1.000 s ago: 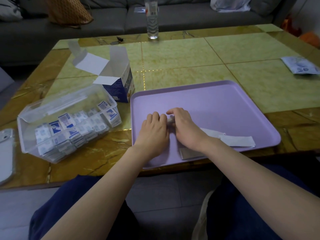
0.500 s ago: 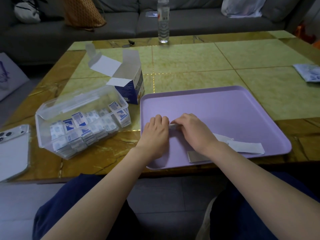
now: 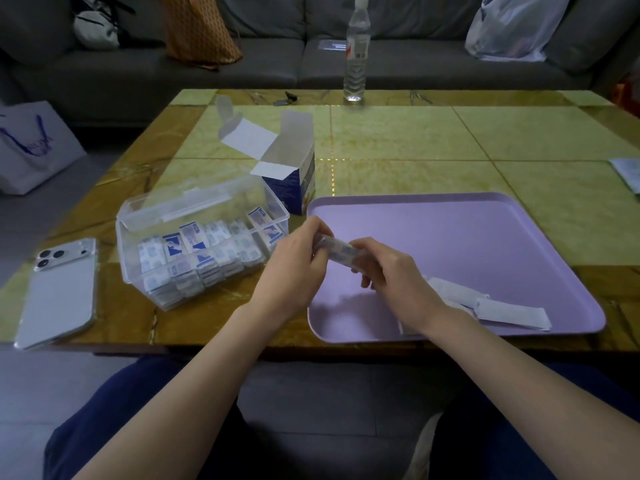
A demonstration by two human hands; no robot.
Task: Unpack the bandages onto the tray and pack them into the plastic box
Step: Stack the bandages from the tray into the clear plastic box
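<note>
A stack of wrapped bandages [image 3: 341, 251] hangs above the left part of the purple tray [image 3: 485, 237]. My left hand [image 3: 294, 261] grips its left end and my right hand [image 3: 388, 271] grips its right end. The clear plastic box [image 3: 204, 216] stands left of the tray, open, with several rows of blue-and-white bandages [image 3: 201, 251] inside. Behind it the cardboard bandage carton [image 3: 294, 168] stands with its flaps open. Flat white paper strips [image 3: 509, 311] lie on the tray's near right part, partly under my right wrist.
A white phone [image 3: 59, 292] lies face down at the table's near left. A water bottle [image 3: 356, 50] stands at the far edge. A paper packet [image 3: 628, 173] lies at the right edge. A sofa with bags is beyond the table.
Both hands have lifted the stack of bandages off the tray and carried it left, toward the plastic box. The camera view has tilted up and left.
</note>
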